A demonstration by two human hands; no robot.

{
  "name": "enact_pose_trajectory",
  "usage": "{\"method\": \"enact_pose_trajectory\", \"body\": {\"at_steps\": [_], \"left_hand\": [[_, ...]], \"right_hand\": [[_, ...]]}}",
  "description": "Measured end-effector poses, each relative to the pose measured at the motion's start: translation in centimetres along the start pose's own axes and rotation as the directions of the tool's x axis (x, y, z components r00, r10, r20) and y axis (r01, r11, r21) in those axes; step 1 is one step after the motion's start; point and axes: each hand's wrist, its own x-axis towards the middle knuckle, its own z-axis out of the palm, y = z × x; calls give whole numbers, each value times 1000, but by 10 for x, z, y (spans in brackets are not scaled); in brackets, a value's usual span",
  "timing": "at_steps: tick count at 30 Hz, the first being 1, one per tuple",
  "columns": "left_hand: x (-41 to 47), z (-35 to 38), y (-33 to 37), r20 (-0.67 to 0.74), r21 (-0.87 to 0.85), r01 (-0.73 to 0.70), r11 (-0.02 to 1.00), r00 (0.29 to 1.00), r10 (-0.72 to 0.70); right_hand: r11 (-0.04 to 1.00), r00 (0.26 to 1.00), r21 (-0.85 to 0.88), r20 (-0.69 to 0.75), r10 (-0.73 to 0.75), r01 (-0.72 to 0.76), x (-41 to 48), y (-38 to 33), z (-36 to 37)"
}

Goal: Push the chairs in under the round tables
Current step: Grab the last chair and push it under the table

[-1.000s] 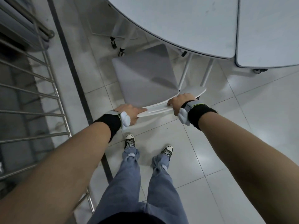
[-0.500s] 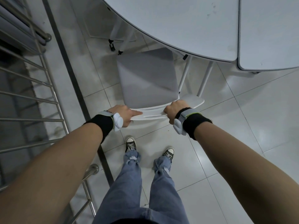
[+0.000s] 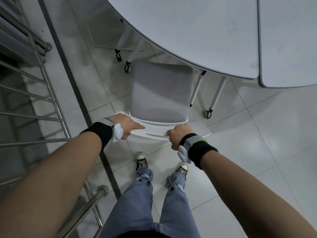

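Both hands, left hand (image 3: 126, 125) and right hand (image 3: 179, 134), had fingers wrapped round the chair (image 3: 161, 93) backrest for an even shove toward the round surface (image 3: 197, 28) at 12 o'clock.

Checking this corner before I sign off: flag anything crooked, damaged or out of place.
Only the chair stands out: most of its grey seat is outside the round table, not yet pushed in. The left hand and right hand grip its white backrest. No spill or damage shows.
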Motion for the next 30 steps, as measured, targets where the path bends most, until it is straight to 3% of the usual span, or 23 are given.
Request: {"method": "enact_pose_trajectory", "body": {"at_steps": [8,18,30], "left_hand": [[17,-29,-53,-16,38,-41,998,999,41],[41,-72,-111,-33,17,-14,1000,999,14],[93,-135,-196,32,141,-81,987,997,77]], "right_hand": [[994,998,92,1,65,-65,28,-3,-34],[991,997,133,-71,9,1,67,14,-78],[967,987,253,-157,37,4,133,51,-134]]}}
